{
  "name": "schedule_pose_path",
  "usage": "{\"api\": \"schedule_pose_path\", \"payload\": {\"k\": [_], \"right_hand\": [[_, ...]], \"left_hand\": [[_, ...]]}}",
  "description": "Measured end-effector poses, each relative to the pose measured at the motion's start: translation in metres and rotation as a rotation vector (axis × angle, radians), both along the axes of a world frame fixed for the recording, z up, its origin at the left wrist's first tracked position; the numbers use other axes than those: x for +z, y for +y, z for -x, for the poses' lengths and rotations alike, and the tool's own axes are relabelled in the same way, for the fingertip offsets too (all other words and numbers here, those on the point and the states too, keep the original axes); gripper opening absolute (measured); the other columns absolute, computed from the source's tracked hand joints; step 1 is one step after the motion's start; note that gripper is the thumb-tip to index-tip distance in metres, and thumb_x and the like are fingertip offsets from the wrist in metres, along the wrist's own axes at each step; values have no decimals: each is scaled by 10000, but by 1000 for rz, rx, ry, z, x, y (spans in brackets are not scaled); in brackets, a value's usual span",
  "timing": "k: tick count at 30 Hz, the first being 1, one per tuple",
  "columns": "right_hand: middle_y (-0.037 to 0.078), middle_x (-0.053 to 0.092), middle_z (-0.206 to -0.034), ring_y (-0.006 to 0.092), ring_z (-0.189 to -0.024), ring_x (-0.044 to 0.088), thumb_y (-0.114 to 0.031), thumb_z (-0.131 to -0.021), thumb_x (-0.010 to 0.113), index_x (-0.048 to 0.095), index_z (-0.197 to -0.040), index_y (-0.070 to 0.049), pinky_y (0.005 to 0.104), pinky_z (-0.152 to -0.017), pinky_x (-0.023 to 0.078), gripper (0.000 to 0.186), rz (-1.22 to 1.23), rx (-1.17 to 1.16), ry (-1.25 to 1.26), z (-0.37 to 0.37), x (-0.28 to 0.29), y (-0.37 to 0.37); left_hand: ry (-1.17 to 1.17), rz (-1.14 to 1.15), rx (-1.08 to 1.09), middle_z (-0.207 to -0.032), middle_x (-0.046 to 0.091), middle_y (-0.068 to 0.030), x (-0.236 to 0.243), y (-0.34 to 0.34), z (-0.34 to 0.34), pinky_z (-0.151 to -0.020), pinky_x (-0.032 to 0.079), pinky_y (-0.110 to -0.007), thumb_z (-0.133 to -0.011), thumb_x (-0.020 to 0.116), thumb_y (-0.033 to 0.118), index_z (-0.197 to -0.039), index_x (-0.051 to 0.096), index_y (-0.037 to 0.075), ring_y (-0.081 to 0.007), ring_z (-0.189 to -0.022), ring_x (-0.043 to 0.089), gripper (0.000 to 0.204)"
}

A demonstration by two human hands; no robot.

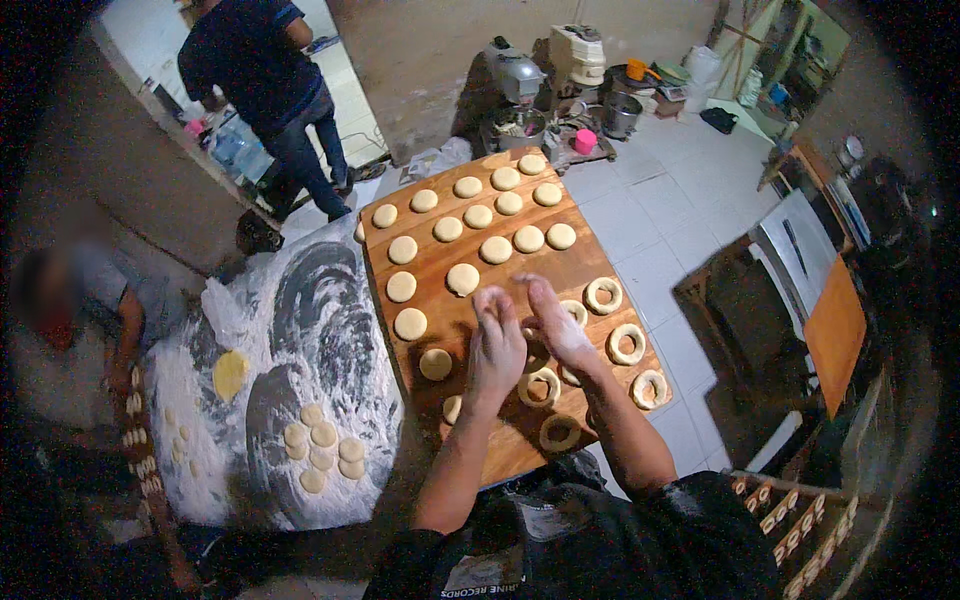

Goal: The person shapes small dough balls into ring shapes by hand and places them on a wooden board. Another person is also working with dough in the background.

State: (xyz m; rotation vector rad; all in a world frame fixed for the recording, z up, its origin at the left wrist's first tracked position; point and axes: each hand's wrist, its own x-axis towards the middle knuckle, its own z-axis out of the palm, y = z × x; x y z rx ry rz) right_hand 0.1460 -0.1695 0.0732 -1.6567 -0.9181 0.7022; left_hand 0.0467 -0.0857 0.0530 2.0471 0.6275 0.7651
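A wooden board lies in front of me with several flat round dough discs on its far and left parts. Several dough rings with holes lie on its near right part. My left hand and my right hand, both floury, hover close together over the middle of the board, fingers pointing away from me. I see no dough in either hand. One ring lies partly under my wrists.
A flour-dusted table on the left carries small dough discs and a yellow dough lump. A seated person works at its left edge. Another person stands farther back. A mixer stands beyond the board, a rack of rings at lower right.
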Motion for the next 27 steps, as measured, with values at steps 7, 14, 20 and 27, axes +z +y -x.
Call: {"api": "schedule_pose_path", "payload": {"k": [7, 14, 20, 27], "right_hand": [[277, 514, -1155, 434, -1093, 486, -381, -803, 683, 283, -1443, -48, 593, -963, 331, 825, 293, -196, -851, -28, -43, 5], [242, 490, -1183, 412, -1146, 456, -234, -729, 712, 424, -1367, -98, 587, -1022, 314, 714, 340, -163, -995, -2, -55, 0], [245, 567, -1007, 413, -981, 555, -156, -803, 644, 566, -1116, -34, 481, -882, 454, 346, 423, 448, -520, 43, -39, 14], [254, 648, -993, 416, -913, 638, -131, -852, 542, 551, -1105, -17, 498, -817, 496, 277, 460, 745, -582, 125, -40, 39]], "left_hand": [[691, -105, 152, -1267, 388, -279, -14, 23, -7, -989, 274, -608, -781, 642, 163, -1442, 234, 53, -485, -1203, 377, 784], [468, -180, 216, -1237, 419, -233, -15, 7, 29, -969, 294, -553, -817, 695, 230, -1410, 332, 57, -418, -1159, 408, 717], [318, -130, 215, -1119, 460, -236, -31, 33, 118, -818, 435, -474, -876, 661, 155, -1094, 516, 52, -371, -990, 543, 281], [-15, 368, 610, -866, 574, -98, -28, 39, 246, -794, 480, -329, -860, 694, 81, -1104, 471, 38, -184, -902, 591, 334]]}}
